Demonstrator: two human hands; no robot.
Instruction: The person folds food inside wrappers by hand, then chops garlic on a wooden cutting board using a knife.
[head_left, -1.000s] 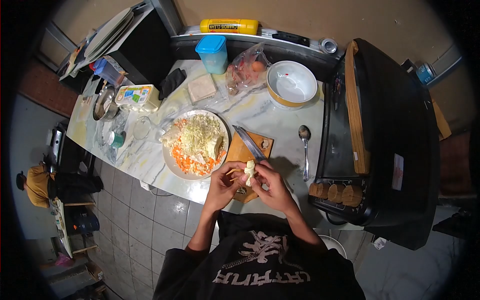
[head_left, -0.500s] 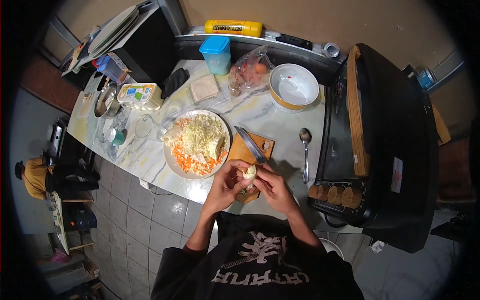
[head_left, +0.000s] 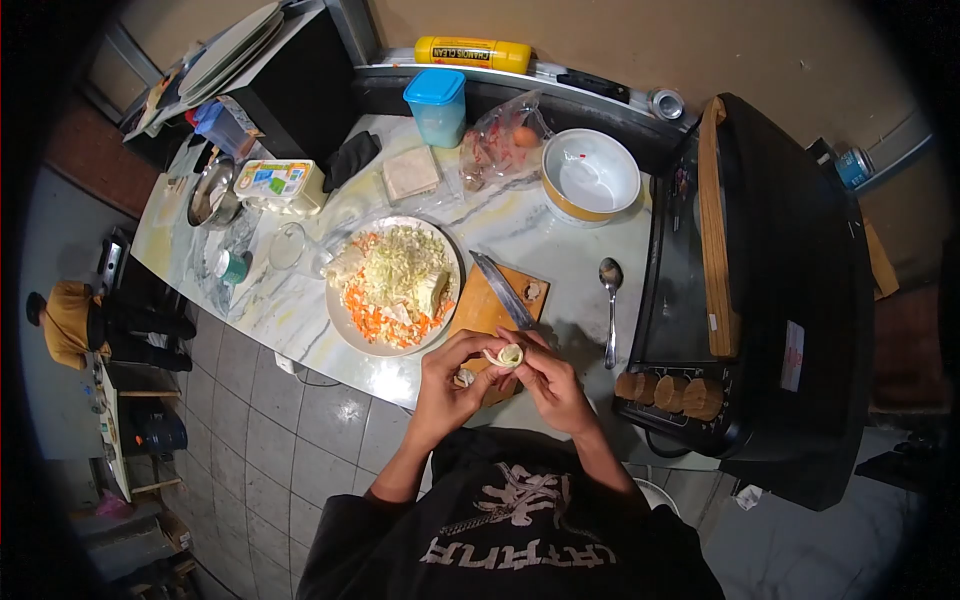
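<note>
Pale vegetable piece (head_left: 511,355) | left hand (head_left: 450,388) pinching its left side | right hand (head_left: 553,390) pinching its right

Cutting board (head_left: 520,284) lies near the front of the counter (head_left: 575,265), knife (head_left: 503,290) on it. Plate (head_left: 346,328) is just left of the board, chopped vegetables (head_left: 400,260) on the plate. Spoon (head_left: 611,310) lies right of the board, between it and the appliance (head_left: 790,260) at the right end. Bowl (head_left: 590,175) sits behind the spoon, plastic bag (head_left: 490,150) left of the bowl (egg (head_left: 524,137) inside the bag), lidded container (head_left: 437,112) left of the bag. Tub (head_left: 280,185) is left of and behind the plate, 2nd bowl (head_left: 230,208) left of the tub. Left hand (head_left: 452,383) and right hand (head_left: 552,387) are over the board's near end, vegetable piece (head_left: 510,356) between them.
</note>
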